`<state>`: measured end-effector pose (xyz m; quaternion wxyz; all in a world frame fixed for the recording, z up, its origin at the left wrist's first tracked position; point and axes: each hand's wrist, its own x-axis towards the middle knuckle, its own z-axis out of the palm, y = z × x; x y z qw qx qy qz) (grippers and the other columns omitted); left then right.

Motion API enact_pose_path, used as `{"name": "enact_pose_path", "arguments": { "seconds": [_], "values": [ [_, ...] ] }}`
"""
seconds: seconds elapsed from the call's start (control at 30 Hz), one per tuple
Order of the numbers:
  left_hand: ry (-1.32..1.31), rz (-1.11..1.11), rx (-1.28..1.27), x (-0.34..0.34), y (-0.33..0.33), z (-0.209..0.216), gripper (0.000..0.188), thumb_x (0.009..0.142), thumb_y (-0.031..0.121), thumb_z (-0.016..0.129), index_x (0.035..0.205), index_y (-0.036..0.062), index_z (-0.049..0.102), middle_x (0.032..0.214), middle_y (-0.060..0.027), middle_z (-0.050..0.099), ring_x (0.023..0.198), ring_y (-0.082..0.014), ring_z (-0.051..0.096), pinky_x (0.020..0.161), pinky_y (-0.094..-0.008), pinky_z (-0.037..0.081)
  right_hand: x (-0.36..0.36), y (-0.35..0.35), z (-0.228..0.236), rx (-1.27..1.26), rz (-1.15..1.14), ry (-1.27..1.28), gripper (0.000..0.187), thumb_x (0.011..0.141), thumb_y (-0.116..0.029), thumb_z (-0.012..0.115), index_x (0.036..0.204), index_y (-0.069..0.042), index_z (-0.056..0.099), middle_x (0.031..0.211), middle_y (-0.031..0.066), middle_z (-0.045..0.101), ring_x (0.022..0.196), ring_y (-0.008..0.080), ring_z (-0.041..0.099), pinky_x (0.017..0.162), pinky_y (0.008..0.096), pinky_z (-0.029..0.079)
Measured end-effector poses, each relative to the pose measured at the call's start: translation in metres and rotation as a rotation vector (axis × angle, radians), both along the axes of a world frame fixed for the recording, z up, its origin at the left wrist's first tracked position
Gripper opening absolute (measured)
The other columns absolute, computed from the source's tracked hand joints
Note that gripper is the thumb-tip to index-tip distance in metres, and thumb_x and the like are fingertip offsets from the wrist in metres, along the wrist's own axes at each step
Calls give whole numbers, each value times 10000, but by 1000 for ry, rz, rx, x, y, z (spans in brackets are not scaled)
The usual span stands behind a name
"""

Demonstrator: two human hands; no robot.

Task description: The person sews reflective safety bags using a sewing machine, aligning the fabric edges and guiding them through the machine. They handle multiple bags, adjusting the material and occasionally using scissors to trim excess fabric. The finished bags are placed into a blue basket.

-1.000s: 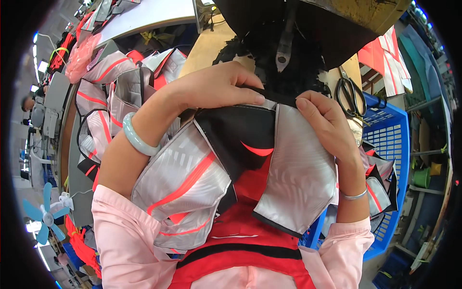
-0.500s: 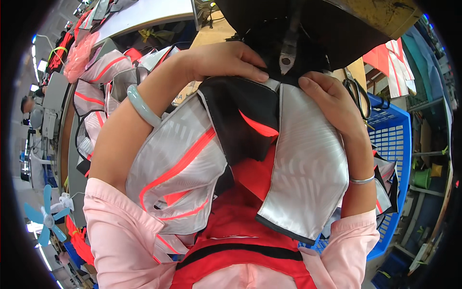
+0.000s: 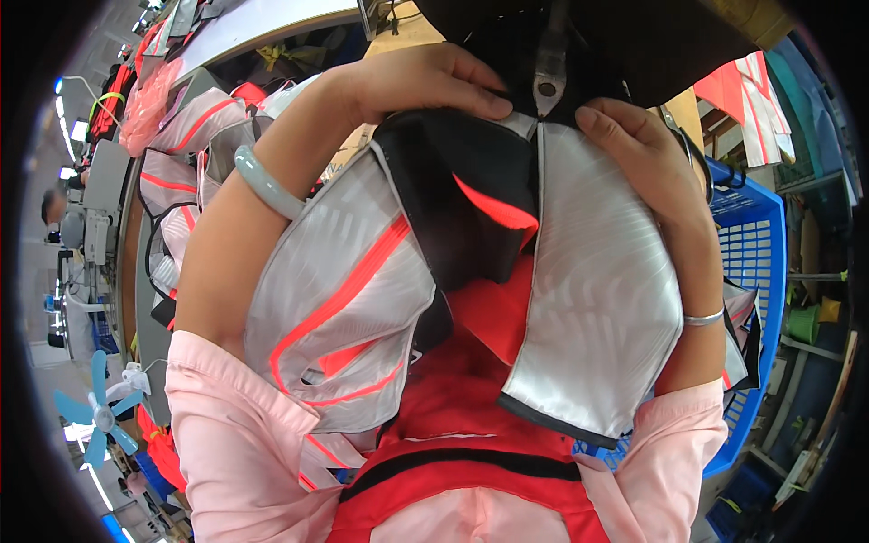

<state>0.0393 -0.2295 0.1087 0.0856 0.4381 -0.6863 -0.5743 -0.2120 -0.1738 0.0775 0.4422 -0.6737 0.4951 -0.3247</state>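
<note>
My two hands hold the upper edge of a sewn fabric piece (image 3: 602,271) with silver-grey panels, a black middle and bright red-orange stripes. My left hand (image 3: 434,80) pinches it at the upper left, thumb along the black part. On the other side, my right hand (image 3: 638,149) grips the grey panel's top corner between thumb and bent fingers. Between the hands, a metal bar with a hole (image 3: 547,86) points down at the seam, beneath a dark machine head (image 3: 634,45). The lower part of the fabric hangs over my red apron (image 3: 453,398).
A blue plastic basket (image 3: 772,271) with more fabric pieces stands at my right. Black scissor handles (image 3: 704,167) show beside my right hand. Similar grey and red pieces (image 3: 172,176) are heaped at the left. A blue-bladed fan (image 3: 102,416) is at the lower left.
Both hands have moved up and slightly right, carrying the fabric's top edge along with them. The grip of each hand looks the same.
</note>
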Motion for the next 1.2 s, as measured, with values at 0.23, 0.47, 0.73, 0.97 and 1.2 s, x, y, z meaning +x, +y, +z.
{"name": "enact_pose_path", "arguments": {
  "seconds": [0.23,0.47,0.73,0.97,1.2],
  "values": [
    [-33,71,-111,12,2,4,346,885,209,670,1135,-28,638,942,-11,681,843,-41,623,758,-186,497,-11,6,10,-166,-202,80,314,922,-302,576,972,-1,649,793,15,600,748,81,546,705,226,441],
    [-65,-120,-157,22,81,-13,298,896,189,653,1103,-25,642,911,-49,677,748,-81,617,654,-239,501,-53,123,-1,14,193,149,181,872,-164,589,885,12,633,702,58,595,652,148,581,601,272,448],
    [31,-94,-340,-8,174,-23,227,882,96,553,1030,-58,632,928,-189,675,816,-296,655,741,-358,507,-132,249,-7,252,280,-40,429,786,-404,689,844,21,691,736,142,660,647,232,651,578,311,493],
    [124,-189,-493,-70,161,-40,298,862,230,598,1026,-12,655,923,-147,618,864,-260,599,793,-344,467,-9,201,38,-929,289,561,333,702,-135,633,1019,-38,660,1007,85,620,823,215,590,658,332,458],
    [243,-136,145,-69,154,-60,301,864,252,611,1037,7,642,915,-38,644,823,-95,565,755,-242,448,41,190,-1,-891,359,803,178,704,-128,573,865,-55,593,826,65,471,755,213,482,739,350,424]
  ]
}}
